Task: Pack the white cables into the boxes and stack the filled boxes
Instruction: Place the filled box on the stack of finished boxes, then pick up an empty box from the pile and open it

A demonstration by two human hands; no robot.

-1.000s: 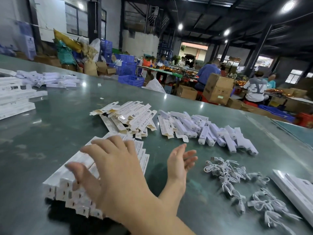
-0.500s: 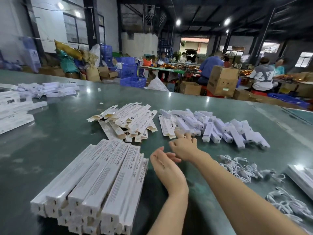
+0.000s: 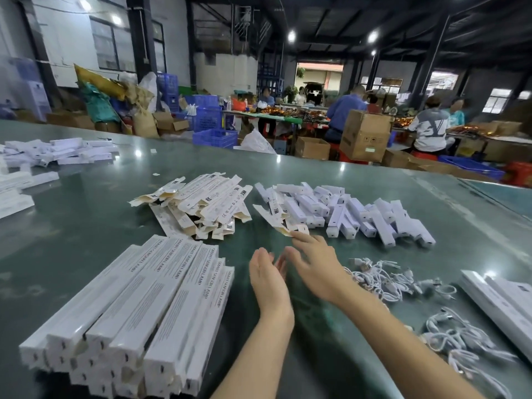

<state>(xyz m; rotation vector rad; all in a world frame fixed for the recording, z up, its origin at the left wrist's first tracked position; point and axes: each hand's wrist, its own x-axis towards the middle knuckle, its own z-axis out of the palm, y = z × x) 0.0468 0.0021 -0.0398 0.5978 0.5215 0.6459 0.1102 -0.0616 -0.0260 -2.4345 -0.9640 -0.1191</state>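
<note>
A stack of long white boxes (image 3: 129, 312) lies at the lower left of the green table (image 3: 86, 220). Behind it is a pile of flat, unfolded boxes (image 3: 201, 203), and to its right a pile of short white pieces (image 3: 354, 214). Coiled white cables lie loose in one heap (image 3: 383, 279) and in another nearer me (image 3: 460, 341). My left hand (image 3: 267, 280) hovers open in the middle, palm turned right, holding nothing. My right hand (image 3: 313, 263) reaches forward with its fingertips on the flap of a flat box (image 3: 276, 220).
More long white boxes lie at the right edge (image 3: 503, 300) and at the far left (image 3: 57, 151). Beyond the table's far edge are cardboard cartons (image 3: 365, 136), blue crates (image 3: 213, 136) and several people working at other tables.
My left hand came off the stack of long boxes and moved to the middle of the table. My right hand stretched forward to the edge of the flat boxes.
</note>
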